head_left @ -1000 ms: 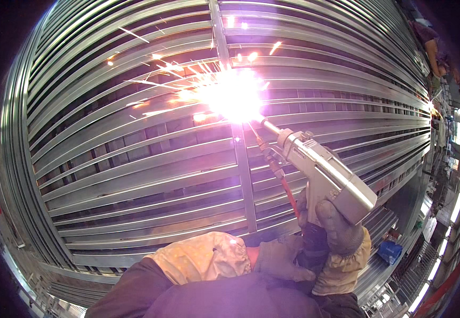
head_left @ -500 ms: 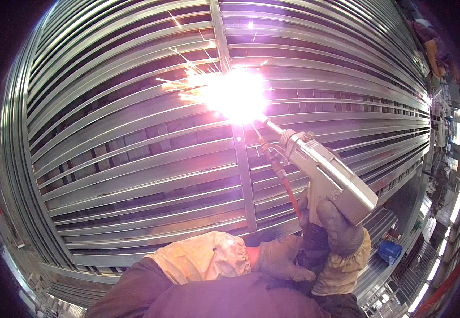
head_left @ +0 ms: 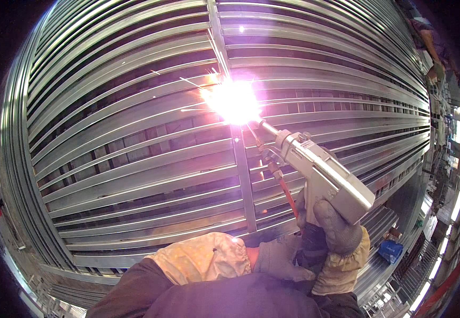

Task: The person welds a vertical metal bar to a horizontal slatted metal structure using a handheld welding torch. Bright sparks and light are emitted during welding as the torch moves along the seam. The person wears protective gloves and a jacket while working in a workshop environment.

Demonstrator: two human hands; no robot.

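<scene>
My gloved right hand [head_left: 338,228] is wrapped around the grip of a silver handheld welding gun [head_left: 328,177]. Beside its nozzle, a thin wire feeder with a red hose [head_left: 288,196] runs toward the same spot. The tip is lost in a glaring white-violet flash with sparks [head_left: 233,102], on a crossbar of a metal frame [head_left: 243,180]. My gloved left hand [head_left: 280,258] reaches across from the left and closes on the dark lower part [head_left: 313,245] beneath the grip. Its fingertips are partly hidden. Yellow cuffs cover both wrists.
Long parallel metal bars [head_left: 134,169] fill the frame on both sides of the crossbar. A blue object [head_left: 389,251] lies at the right, close to the frame's edge. Another person's arm [head_left: 430,47] shows at the far upper right.
The gun and its flash have shifted slightly to the left. The flare looks smaller, and the spray of sparks has thinned. Both hands keep their hold.
</scene>
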